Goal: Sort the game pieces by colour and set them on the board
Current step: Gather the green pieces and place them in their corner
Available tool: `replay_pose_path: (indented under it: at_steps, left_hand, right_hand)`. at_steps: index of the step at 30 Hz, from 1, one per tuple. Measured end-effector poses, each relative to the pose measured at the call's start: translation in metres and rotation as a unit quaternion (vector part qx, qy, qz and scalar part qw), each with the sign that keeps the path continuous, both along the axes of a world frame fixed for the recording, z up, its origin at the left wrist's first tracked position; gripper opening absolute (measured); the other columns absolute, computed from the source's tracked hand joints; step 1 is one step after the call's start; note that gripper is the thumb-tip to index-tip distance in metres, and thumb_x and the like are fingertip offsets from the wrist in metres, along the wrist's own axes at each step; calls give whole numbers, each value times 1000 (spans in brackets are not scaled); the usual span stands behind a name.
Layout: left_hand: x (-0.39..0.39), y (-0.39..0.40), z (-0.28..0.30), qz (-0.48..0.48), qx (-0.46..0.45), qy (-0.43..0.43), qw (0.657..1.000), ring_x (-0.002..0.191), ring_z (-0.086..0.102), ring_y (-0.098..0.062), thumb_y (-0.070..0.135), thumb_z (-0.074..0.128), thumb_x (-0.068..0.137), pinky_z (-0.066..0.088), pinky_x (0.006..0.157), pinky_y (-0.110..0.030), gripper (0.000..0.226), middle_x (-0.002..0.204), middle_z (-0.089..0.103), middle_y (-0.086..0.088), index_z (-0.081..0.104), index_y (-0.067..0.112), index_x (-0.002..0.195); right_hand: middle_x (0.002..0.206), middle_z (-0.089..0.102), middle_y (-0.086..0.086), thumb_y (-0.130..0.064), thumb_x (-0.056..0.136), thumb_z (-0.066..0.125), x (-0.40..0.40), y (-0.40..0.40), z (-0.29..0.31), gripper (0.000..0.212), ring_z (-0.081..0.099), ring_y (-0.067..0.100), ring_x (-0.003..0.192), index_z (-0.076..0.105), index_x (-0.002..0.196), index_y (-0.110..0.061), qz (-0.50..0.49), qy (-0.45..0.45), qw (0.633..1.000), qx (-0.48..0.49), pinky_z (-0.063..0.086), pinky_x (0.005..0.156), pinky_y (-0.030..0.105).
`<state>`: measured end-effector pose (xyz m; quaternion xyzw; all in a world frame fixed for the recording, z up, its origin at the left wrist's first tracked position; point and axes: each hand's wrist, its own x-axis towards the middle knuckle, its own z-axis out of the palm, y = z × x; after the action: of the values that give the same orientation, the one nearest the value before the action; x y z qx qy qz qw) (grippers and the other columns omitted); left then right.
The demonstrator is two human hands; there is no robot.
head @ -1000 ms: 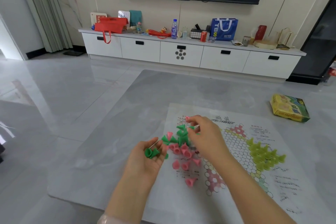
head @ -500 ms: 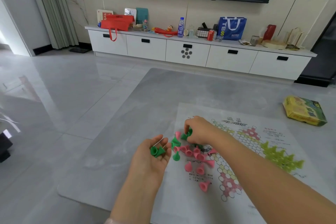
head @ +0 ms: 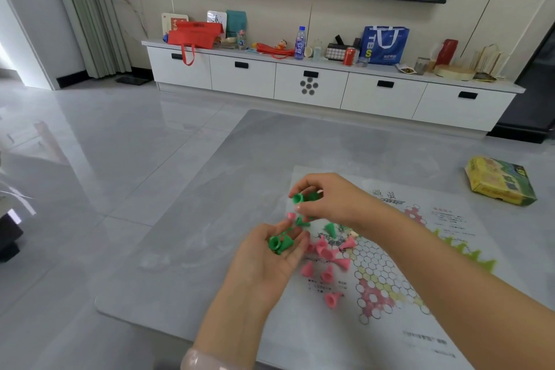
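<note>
**Green pieces being gathered; board still unset for green and pink**

Step in hand: sorting, green pass. Right hand is above the far-left corner of the board, thumb and fingers pinched round green pieces; one shows clearly at the fingertips, a second seems tucked behind it, more poss. hidden. Left hand is held palm-up and cupped, half open, just beside the board's left edge, carrying collected green pieces; at least 2 cones visible, exact no. cannot tell (they overlap).

Loose stock on the board: pink pieces in a scatter betw. the two hands and the printed hex grid, approx. 9–10 counted, incl. one apart nearer the person and one partly hidden at the right fingertips. Loose green left on the sheet: approx. 2, one upright, one part-covered under the right hand. Yellow-green pieces are grouped on the right side of the board, mostly hidden behind the right forearm, so no count.

Also on the table: 1 game box, far right, well apart.

Judgement: next move is to drop the pinched green into the left palm, then pick the last loose green without knocking the pink cones. Placing on the grid not yet begun for green or pink.
</note>
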<state>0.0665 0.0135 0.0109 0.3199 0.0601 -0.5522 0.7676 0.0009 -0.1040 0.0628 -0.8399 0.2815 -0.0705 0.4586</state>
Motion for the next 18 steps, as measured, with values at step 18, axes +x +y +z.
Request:
replay_pose_path:
  at_steps: [18]
  left_hand:
    - [-38,-11,9,-14,-37,77,996,62,61,-26,10,39,91,58,53,-35,20,64,61,-18,56,0,89]
  right_hand:
    - [91,65,-20,-6,88,50,-74,43,-3,29,57,-9,92,65,93,-30,-90,-166,982,-30,49,82,13]
